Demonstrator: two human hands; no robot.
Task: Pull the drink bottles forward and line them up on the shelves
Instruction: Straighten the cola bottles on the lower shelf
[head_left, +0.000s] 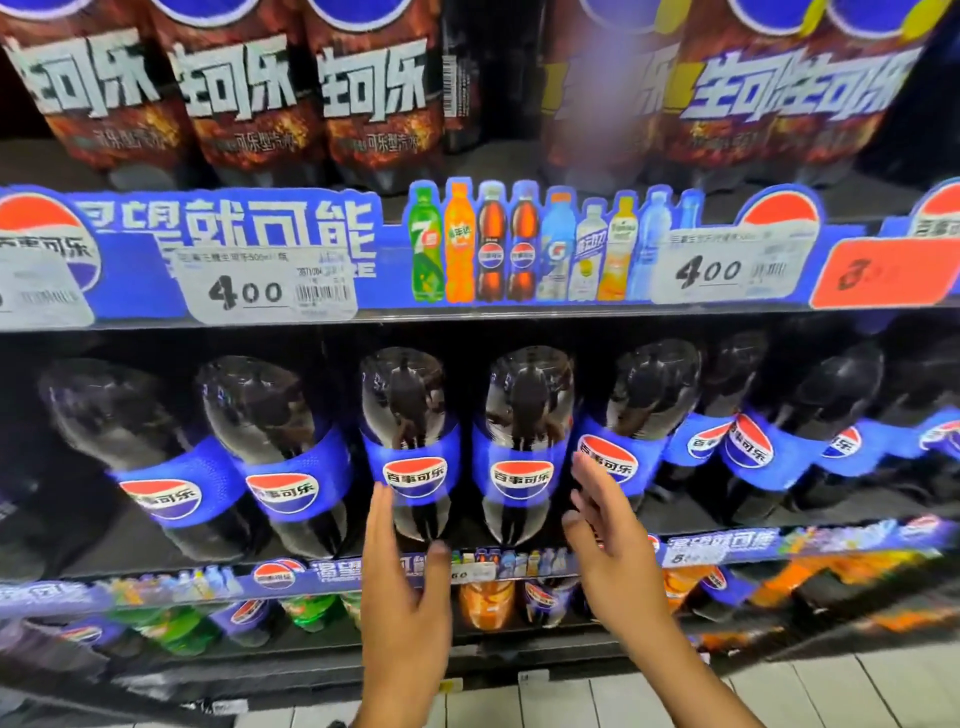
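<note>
A row of dark cola bottles with blue labels stands on the middle shelf. Two of them sit at the centre: one and its right neighbour. My left hand is open, its fingers lying against the lower left side of the first centre bottle. Open as well, my right hand hangs just right of the second centre bottle, in front of another bottle. Whether it touches a bottle, I cannot tell. Neither hand holds anything.
Large cola bottles with dark red labels fill the shelf above, behind a blue price strip. The lower shelf holds green and orange bottles. Light floor tiles show at the bottom right.
</note>
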